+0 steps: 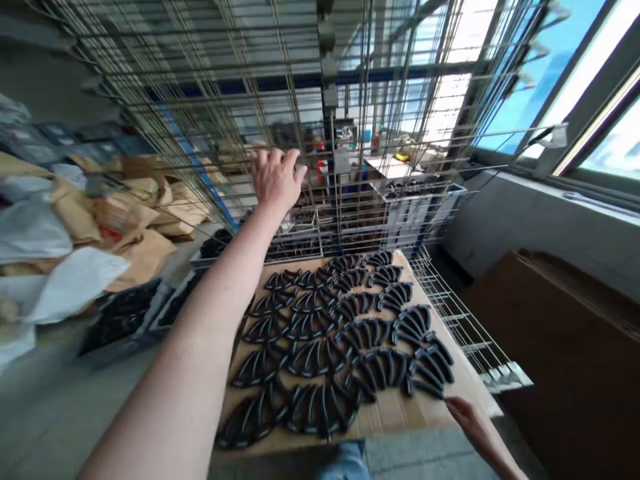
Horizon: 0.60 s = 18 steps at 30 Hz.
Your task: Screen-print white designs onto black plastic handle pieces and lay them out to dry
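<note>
My left hand (277, 179) is raised in front of the upright wire racks (225, 87), its fingers somewhat bent and apart, the thumb out to the side. Whether its fingertips touch a wire is unclear. Low on the right, my right hand (467, 412) is beside the near right corner of a cardboard sheet (393, 408). Its fingers are extended and close together, slightly blurred, with the tips near the end of a black ribbed, fan-shaped part (431, 370). Several more such black parts (320, 350) lie in rows across the cardboard. I see nothing held in either hand.
A flat wire shelf (465, 320) sticks out from under the cardboard. Brown cardboard sheets (555, 333) lean at the right below the windows. On the left floor are bins of black parts (125, 310) and paper sacks (143, 257). A grey crate (417, 207) stands behind the racks.
</note>
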Motion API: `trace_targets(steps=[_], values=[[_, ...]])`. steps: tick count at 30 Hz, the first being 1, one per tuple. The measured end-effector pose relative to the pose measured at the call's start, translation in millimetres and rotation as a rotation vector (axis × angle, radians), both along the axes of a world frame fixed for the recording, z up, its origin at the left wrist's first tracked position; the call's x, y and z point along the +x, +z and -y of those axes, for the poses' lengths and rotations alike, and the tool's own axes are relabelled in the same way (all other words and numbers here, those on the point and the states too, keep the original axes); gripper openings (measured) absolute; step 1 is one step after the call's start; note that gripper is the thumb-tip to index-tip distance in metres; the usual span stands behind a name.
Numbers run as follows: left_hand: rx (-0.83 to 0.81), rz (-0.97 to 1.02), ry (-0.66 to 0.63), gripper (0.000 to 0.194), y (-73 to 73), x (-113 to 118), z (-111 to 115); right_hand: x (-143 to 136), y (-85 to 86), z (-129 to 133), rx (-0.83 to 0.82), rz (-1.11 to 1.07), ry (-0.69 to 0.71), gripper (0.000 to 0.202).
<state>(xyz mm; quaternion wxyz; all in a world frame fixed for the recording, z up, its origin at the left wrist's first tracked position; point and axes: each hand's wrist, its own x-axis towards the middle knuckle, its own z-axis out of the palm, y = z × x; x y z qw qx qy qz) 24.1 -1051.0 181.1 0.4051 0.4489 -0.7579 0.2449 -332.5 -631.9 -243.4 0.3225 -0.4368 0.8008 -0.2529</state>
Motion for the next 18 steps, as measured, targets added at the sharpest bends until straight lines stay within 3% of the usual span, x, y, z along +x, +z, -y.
trace_targets(steps=[4, 7, 10, 14, 18], values=[[0.112, 0.029, -0.008, 0.045, -59.8, 22.6, -115.4, 46.8, 9.3, -26.4, 0.030, 0.228, 0.035, 0.041], [0.306, 0.064, -0.046, 0.042, -121.3, 34.8, -196.3, 81.8, 5.9, -38.5, 0.067, 0.443, -0.025, 0.034], [0.532, 0.093, -0.142, 0.036, -190.7, 43.0, -258.2, 117.5, -5.5, -41.8, 0.090, 0.562, -0.060, 0.029], [0.788, 0.118, -0.198, 0.030, -275.6, 48.7, -303.8, 166.6, -19.1, -27.4, 0.112, 0.666, -0.090, 0.029], [1.013, 0.219, -0.186, 0.030, -330.6, 48.3, -319.5, 202.6, -27.2, 2.5, 0.105, 0.683, -0.143, 0.037]])
